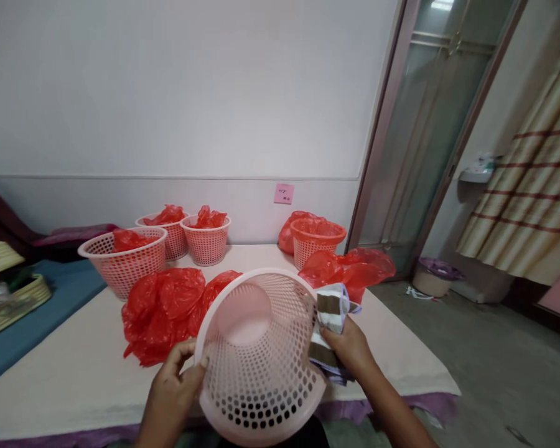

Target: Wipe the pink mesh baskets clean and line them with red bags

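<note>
A pink perforated plastic basket (261, 364) is tilted on its side at the table's front edge, its mouth facing me. My left hand (175, 386) pinches the basket's rim on the left. In my right hand (350, 348) is a bunched striped cloth (331, 311), brown and white with a purple edge, pressed against the outside of the basket's right wall. Some of the right fingers are hidden by the cloth. Crumpled red plastic bags (165, 311) lie just behind the basket on the left. Another red bag (345, 267) lies behind it on the right.
Pink baskets (126, 255) with red bags inside stand at the back left, and one lined basket (320, 239) at the back right. A woven tray (18, 305) sits on blue fabric at far left. On the floor is a bin (432, 280).
</note>
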Demonstrator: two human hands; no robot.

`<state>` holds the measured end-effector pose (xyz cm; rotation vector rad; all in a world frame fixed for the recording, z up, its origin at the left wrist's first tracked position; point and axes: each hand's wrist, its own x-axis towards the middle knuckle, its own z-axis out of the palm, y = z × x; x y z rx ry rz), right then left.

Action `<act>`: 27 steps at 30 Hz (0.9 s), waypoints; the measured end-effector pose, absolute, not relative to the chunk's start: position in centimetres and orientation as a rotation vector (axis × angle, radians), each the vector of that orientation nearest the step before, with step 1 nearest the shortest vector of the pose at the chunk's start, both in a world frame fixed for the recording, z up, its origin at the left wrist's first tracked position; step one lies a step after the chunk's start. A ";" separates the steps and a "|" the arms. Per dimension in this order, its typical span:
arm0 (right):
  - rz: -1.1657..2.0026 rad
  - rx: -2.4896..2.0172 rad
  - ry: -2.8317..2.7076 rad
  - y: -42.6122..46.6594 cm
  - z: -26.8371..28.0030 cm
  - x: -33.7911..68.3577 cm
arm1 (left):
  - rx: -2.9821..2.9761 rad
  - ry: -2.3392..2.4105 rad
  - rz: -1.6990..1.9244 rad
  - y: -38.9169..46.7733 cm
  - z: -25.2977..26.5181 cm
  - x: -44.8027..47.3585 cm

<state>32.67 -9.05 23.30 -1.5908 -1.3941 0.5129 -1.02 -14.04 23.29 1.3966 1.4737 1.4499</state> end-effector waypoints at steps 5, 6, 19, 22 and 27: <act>0.100 -1.614 -1.783 -10.7 26.5 31.1 | 1.450 1.435 1.139 -13.3 22.8 -3.2; -0.004 -1.558 -1.887 -11.0 27.0 30.5 | 1.450 1.472 1.093 -13.2 22.6 -3.3; -0.263 -1.597 -1.908 -10.4 28.1 27.8 | 1.591 1.465 1.143 -13.4 19.9 -0.8; -0.070 -1.682 -1.636 -10.4 26.0 29.1 | 1.425 1.527 1.370 -14.0 19.8 -0.4; 0.317 -1.708 -1.275 -11.6 21.4 28.1 | 1.030 1.560 1.510 -14.6 19.2 1.9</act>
